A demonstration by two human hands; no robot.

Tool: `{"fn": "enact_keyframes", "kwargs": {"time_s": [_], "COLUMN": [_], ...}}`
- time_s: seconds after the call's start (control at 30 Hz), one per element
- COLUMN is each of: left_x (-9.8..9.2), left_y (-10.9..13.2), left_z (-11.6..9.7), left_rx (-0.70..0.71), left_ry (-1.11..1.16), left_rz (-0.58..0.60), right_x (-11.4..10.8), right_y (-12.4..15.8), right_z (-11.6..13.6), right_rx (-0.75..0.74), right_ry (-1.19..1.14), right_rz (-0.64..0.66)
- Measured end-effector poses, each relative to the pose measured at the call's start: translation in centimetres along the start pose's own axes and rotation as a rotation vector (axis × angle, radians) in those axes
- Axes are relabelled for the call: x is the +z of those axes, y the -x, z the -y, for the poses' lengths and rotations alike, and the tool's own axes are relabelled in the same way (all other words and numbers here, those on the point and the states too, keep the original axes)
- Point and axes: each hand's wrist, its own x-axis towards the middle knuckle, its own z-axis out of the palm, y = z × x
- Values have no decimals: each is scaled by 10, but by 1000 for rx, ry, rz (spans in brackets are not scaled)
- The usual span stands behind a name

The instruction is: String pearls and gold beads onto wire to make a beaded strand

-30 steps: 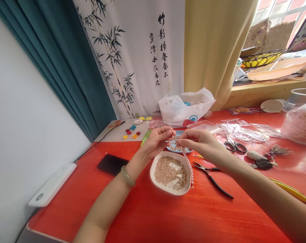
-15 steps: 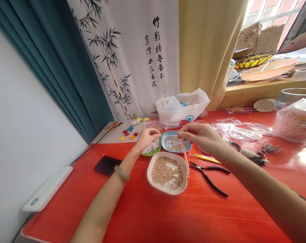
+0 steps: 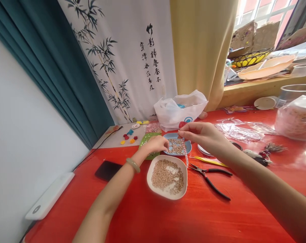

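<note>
My right hand point(image 3: 200, 133) pinches the upper end of a string of pearly beads point(image 3: 186, 157), which hangs down past the right side of the white bowl. My left hand point(image 3: 156, 144) reaches over the left edge of the blue plate point(image 3: 190, 147), fingers curled together and pointing down at the gold beads point(image 3: 177, 145) there. Whatever its fingertips hold is too small or hidden to see. Partly under that hand lies a green plate point(image 3: 146, 138) with pale beads. Closer to me stands the white bowl point(image 3: 153, 194) of copper-coloured beads point(image 3: 163, 173).
Black-handled pliers point(image 3: 206, 173) and yellow tweezers point(image 3: 210, 161) lie to the right. A black phone point(image 3: 107, 169) is at the left. Behind the plates stands a white plastic bag point(image 3: 173, 109); clear packets point(image 3: 240, 130) lie at the back right.
My left hand has moved right and down, from above the green plate to the beads in the blue plate. My right hand still holds the bead string in about the same place.
</note>
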Motion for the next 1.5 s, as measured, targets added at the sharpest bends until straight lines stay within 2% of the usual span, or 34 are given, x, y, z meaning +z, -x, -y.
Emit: {"fn": "enact_keyframes", "kwargs": {"time_s": [0.13,0.23,0.4,0.63,0.83,1.0,1.07,1.2,1.33,1.5], "left_x": [3,2,3,11,4,-4,-9,-23,-34,-30], "left_y": [-9,-11,-8,-8,-8,3,11,28,40,27], "left_z": [-5,0,8,-3,5,9,5,-13,-30,-28], "left_rx": [-7,-3,20,-1,6,24,22,36,64,41], "left_ry": [-36,-10,57,96,303,506,594,930,999,960], "left_rz": [51,66,16,-47,-61,-157,-208,-298,-334,-404], "right_x": [2,2,2,3,0,2,2,3,6,9], "right_y": [-1,0,-1,-3,-2,-3,-3,-1,-1,-3], "right_z": [-1,0,0,-3,-2,-6,-6,-6,-6,-11], "right_rx": [-15,0,15,5,0,-25,-19,16,42,31], "right_ry": [4,14,-1,-1,13,11,17,18,-13,1], "right_rz": [10,15,21,24,21,23,21,38,69,70]}}
